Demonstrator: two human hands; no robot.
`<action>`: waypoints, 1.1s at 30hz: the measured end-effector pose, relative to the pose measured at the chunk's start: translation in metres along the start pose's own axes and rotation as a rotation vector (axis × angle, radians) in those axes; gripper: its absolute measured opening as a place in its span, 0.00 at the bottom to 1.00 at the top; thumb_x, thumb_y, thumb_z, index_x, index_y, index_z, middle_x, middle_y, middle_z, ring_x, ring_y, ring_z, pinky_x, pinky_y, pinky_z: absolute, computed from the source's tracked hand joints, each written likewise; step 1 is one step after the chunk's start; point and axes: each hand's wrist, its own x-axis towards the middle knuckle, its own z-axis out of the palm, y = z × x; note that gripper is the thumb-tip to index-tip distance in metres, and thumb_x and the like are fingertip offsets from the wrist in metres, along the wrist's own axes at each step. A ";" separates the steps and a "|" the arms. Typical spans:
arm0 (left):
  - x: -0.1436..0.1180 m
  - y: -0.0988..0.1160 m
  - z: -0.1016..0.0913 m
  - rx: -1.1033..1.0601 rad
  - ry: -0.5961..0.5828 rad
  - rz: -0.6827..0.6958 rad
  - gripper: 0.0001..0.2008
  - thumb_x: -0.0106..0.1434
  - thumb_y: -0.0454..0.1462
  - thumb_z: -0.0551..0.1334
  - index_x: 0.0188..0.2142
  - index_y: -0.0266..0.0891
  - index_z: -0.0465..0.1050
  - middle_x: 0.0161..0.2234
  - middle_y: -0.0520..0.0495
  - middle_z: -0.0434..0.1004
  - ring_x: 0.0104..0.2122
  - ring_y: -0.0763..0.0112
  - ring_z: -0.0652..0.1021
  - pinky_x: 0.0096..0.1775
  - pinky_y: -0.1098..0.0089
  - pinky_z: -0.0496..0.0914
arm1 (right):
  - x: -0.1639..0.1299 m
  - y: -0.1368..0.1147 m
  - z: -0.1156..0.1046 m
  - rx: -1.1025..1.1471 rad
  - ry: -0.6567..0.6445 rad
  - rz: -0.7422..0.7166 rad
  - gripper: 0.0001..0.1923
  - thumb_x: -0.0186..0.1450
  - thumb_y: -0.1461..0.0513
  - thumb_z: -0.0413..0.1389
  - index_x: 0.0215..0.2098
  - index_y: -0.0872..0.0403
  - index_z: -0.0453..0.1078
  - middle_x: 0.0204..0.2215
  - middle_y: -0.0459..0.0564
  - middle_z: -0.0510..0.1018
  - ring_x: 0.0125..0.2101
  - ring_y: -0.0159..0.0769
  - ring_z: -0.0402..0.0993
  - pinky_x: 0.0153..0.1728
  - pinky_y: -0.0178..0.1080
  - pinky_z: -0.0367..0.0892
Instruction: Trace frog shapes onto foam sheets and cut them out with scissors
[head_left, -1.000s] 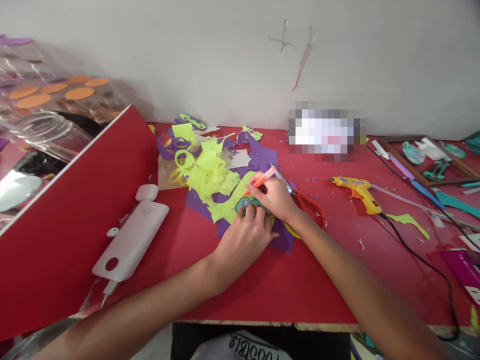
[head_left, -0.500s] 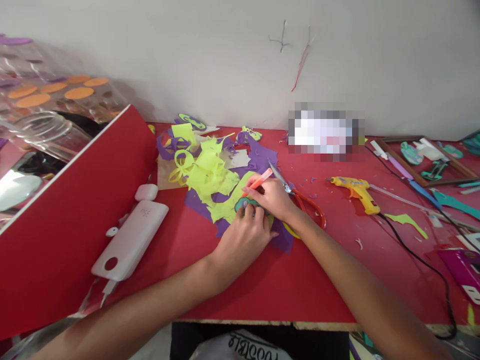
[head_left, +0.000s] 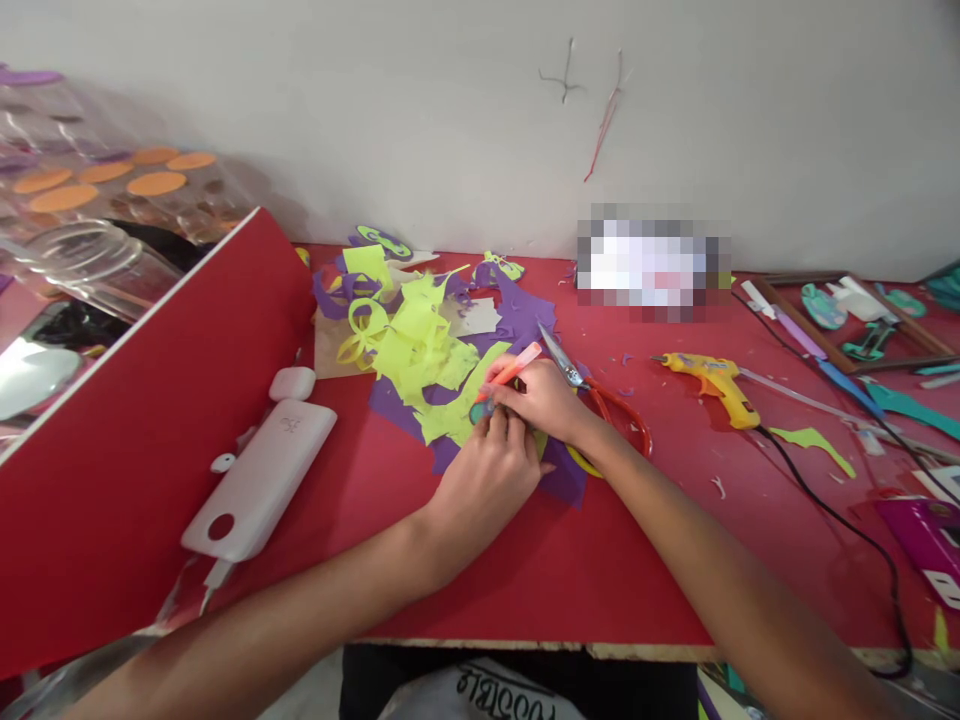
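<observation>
Right hand [head_left: 547,400] pinches the orange pen [head_left: 510,370], long axis slanting from upper right down-left, tip on the small green cutout [head_left: 480,410]. Left hand [head_left: 487,480] presses fingers flat on that cutout from the near side, mid-surface, atop purple and yellow scraps [head_left: 420,350]. Scissors [head_left: 600,395] lie just right.

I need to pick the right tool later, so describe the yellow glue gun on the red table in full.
The yellow glue gun looks like plastic and lies flat on its side on the red table, to the right of both hands, which are apart from it. Its nozzle end points left, its grip slants down to the right, and a black cord trails from it toward the table's near right edge.
</observation>
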 end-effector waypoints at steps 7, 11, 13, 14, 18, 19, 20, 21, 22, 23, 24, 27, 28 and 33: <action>0.000 0.001 -0.001 0.012 -0.021 0.006 0.21 0.69 0.45 0.63 0.46 0.25 0.76 0.40 0.30 0.79 0.41 0.50 0.80 0.39 0.59 0.74 | 0.000 -0.002 0.000 0.014 -0.014 -0.007 0.10 0.71 0.56 0.58 0.34 0.53 0.73 0.28 0.45 0.79 0.28 0.33 0.73 0.33 0.36 0.61; -0.001 0.000 -0.001 0.002 -0.029 0.000 0.21 0.70 0.45 0.62 0.47 0.24 0.75 0.41 0.29 0.79 0.43 0.51 0.79 0.41 0.59 0.74 | 0.000 -0.003 0.000 0.030 -0.006 -0.012 0.10 0.71 0.57 0.57 0.34 0.53 0.73 0.29 0.45 0.80 0.28 0.33 0.73 0.33 0.36 0.61; -0.001 0.000 0.000 -0.005 -0.037 0.006 0.21 0.70 0.45 0.61 0.47 0.24 0.75 0.41 0.29 0.79 0.42 0.51 0.79 0.41 0.58 0.74 | 0.001 -0.003 0.000 0.024 0.009 -0.008 0.10 0.71 0.57 0.57 0.34 0.53 0.73 0.29 0.45 0.80 0.27 0.33 0.72 0.33 0.36 0.61; -0.001 0.000 0.000 0.001 -0.041 0.011 0.21 0.70 0.45 0.61 0.48 0.24 0.75 0.41 0.29 0.79 0.42 0.51 0.80 0.41 0.58 0.74 | 0.001 -0.003 0.000 0.034 0.001 -0.011 0.10 0.71 0.56 0.57 0.34 0.53 0.73 0.29 0.45 0.80 0.27 0.33 0.72 0.33 0.36 0.62; -0.001 0.001 0.002 0.045 -0.011 0.023 0.22 0.71 0.44 0.60 0.48 0.21 0.75 0.42 0.27 0.80 0.44 0.49 0.80 0.44 0.56 0.74 | 0.001 -0.007 0.000 0.084 -0.032 -0.016 0.09 0.71 0.58 0.58 0.34 0.53 0.73 0.29 0.45 0.81 0.30 0.34 0.75 0.34 0.35 0.63; -0.001 0.002 0.003 0.049 0.001 0.022 0.22 0.71 0.44 0.60 0.48 0.21 0.76 0.41 0.27 0.80 0.44 0.48 0.80 0.45 0.56 0.74 | 0.001 -0.009 0.000 0.075 -0.024 -0.005 0.09 0.71 0.58 0.58 0.34 0.53 0.73 0.30 0.45 0.81 0.30 0.34 0.75 0.34 0.36 0.64; -0.002 0.002 0.004 0.049 0.009 0.023 0.22 0.71 0.44 0.60 0.47 0.21 0.76 0.41 0.27 0.80 0.44 0.48 0.80 0.46 0.56 0.74 | 0.001 -0.012 0.001 0.058 -0.012 0.010 0.08 0.70 0.59 0.58 0.33 0.53 0.73 0.29 0.46 0.81 0.30 0.34 0.75 0.34 0.36 0.64; -0.002 0.003 0.004 0.048 0.011 0.026 0.22 0.71 0.44 0.60 0.47 0.21 0.76 0.41 0.27 0.81 0.44 0.49 0.81 0.46 0.55 0.74 | 0.001 -0.014 0.002 0.039 -0.002 0.029 0.08 0.70 0.59 0.58 0.33 0.53 0.73 0.29 0.46 0.81 0.29 0.34 0.75 0.34 0.36 0.64; -0.002 0.003 0.004 0.046 0.011 0.030 0.21 0.71 0.43 0.60 0.46 0.21 0.77 0.40 0.27 0.81 0.43 0.49 0.81 0.45 0.55 0.74 | 0.001 -0.016 0.003 0.024 0.003 0.046 0.08 0.70 0.60 0.58 0.33 0.53 0.73 0.28 0.46 0.81 0.28 0.34 0.75 0.34 0.36 0.64; -0.002 0.004 0.004 0.045 0.010 0.033 0.20 0.71 0.43 0.60 0.46 0.21 0.77 0.40 0.27 0.81 0.42 0.49 0.81 0.44 0.55 0.74 | 0.001 -0.019 0.004 0.017 0.005 0.060 0.08 0.70 0.60 0.58 0.32 0.53 0.73 0.28 0.46 0.81 0.28 0.34 0.75 0.34 0.36 0.64; -0.002 0.004 0.004 0.045 0.009 0.034 0.20 0.71 0.42 0.60 0.45 0.21 0.77 0.39 0.27 0.81 0.41 0.49 0.81 0.44 0.55 0.74 | 0.001 -0.021 0.005 0.019 0.007 0.070 0.09 0.70 0.61 0.58 0.32 0.53 0.73 0.28 0.46 0.81 0.28 0.34 0.75 0.34 0.36 0.64; -0.002 0.004 0.003 0.045 0.019 0.033 0.20 0.72 0.42 0.59 0.44 0.21 0.78 0.39 0.27 0.81 0.39 0.50 0.81 0.43 0.55 0.73 | 0.001 -0.024 0.006 0.048 0.020 0.086 0.10 0.70 0.60 0.58 0.31 0.53 0.72 0.29 0.47 0.81 0.29 0.34 0.76 0.35 0.36 0.65; -0.002 0.004 0.003 0.043 0.022 0.036 0.20 0.71 0.42 0.60 0.44 0.21 0.78 0.39 0.27 0.81 0.40 0.50 0.81 0.43 0.55 0.73 | 0.001 -0.025 0.006 0.063 0.020 0.089 0.10 0.71 0.59 0.58 0.31 0.53 0.72 0.29 0.47 0.82 0.29 0.35 0.77 0.35 0.36 0.66; -0.003 0.003 0.004 0.058 0.011 0.056 0.21 0.71 0.43 0.61 0.45 0.21 0.78 0.38 0.28 0.81 0.38 0.50 0.81 0.40 0.56 0.74 | 0.001 -0.023 0.007 0.147 -0.050 0.070 0.14 0.71 0.54 0.58 0.31 0.53 0.72 0.30 0.47 0.83 0.31 0.36 0.79 0.37 0.36 0.67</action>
